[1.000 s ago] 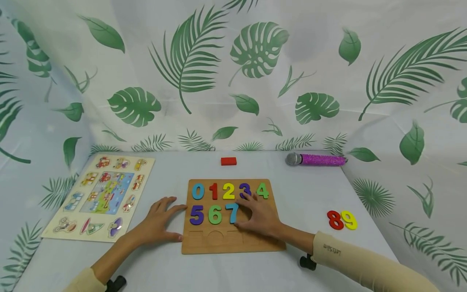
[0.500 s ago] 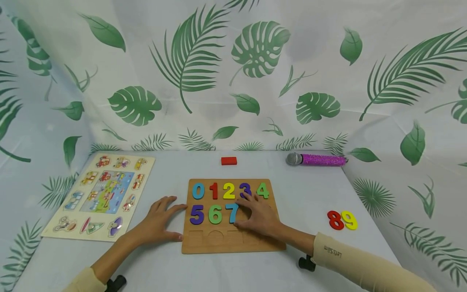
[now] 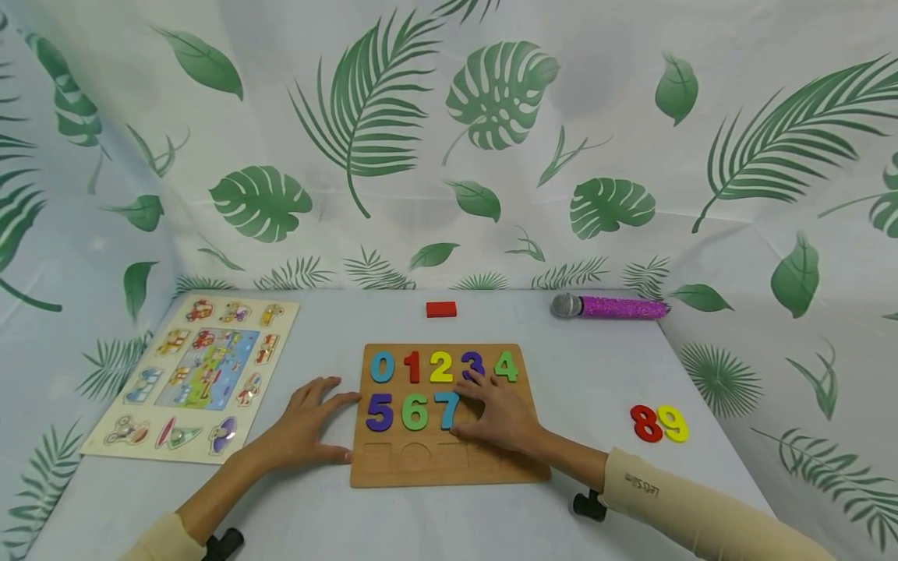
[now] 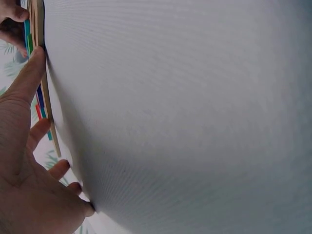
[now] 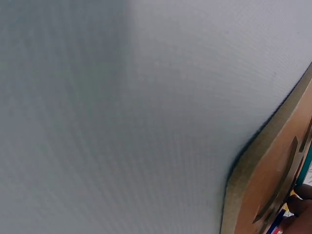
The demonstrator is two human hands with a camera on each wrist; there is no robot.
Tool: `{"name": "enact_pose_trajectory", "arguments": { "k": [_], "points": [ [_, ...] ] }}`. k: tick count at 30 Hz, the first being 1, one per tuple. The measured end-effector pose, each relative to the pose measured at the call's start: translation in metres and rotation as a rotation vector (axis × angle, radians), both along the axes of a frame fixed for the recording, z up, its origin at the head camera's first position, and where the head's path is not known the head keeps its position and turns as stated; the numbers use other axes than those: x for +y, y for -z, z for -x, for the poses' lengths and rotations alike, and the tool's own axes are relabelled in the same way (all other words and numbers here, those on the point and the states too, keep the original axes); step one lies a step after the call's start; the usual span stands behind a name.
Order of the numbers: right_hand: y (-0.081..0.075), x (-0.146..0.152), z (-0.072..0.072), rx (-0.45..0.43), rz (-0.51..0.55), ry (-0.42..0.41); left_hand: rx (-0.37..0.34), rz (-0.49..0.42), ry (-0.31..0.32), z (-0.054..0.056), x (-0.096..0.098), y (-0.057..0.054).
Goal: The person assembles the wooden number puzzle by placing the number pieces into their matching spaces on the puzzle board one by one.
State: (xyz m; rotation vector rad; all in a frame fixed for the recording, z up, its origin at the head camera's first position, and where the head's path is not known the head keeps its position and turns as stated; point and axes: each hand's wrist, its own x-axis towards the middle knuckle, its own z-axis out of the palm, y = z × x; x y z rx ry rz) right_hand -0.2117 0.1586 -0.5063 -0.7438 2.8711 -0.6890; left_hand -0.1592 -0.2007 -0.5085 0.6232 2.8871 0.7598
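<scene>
A wooden number board (image 3: pixel 505 467) lies flat on the table, with coloured numbers 0 to 6 sitting in its upper two rows. My right hand (image 3: pixel 500 417) is over its right half, pinching a blue number 7 (image 3: pixel 446 410) at the end of the second row between thumb and index finger. In the right wrist view only fingertips (image 5: pixel 300 209) show beside the board. At the board's left edge is my left hand (image 3: pixel 298 428), thumb and index finger spread and touching that edge, the other fingers relaxed. Recessed slots show in the bottom row; the right hand hides some.
A red number 8 (image 3: pixel 646 423) and a yellow number 9 (image 3: pixel 673 423) lie together at the right. On the left is a picture puzzle board (image 3: pixel 112 428). A red block (image 3: pixel 441 309) and a purple glittery microphone (image 3: pixel 620 308) lie towards the back.
</scene>
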Motion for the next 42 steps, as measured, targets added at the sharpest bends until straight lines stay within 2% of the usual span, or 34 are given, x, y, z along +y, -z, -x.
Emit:
{"name": "enact_pose_trajectory", "arguments": {
  "k": [14,18,22,26,29,37,42],
  "points": [
    [-0.002,0.001,0.003,-0.015,-0.04,-0.016,-0.002,0.013,0.001,-0.001,0.001,-0.002],
    [-0.005,0.005,0.008,-0.037,0.011,-0.03,0.0,0.015,0.004,0.0,0.0,-0.004],
    [-0.012,0.02,0.016,-0.008,0.086,-0.095,-0.003,0.012,0.009,0.0,0.001,-0.004],
    [-0.021,0.051,0.026,0.083,0.112,-0.168,-0.002,0.008,0.013,-0.001,0.001,-0.003],
    [-0.024,0.087,0.031,0.142,0.09,-0.167,0.005,0.004,0.01,-0.001,0.001,-0.002],
    [-0.022,0.203,0.023,0.049,0.039,-0.064,-0.006,0.01,0.007,-0.001,0.0,-0.004],
    [-0.027,0.257,0.015,-0.007,-0.026,0.012,-0.002,0.01,0.009,0.0,0.001,-0.004]
  ]
}}
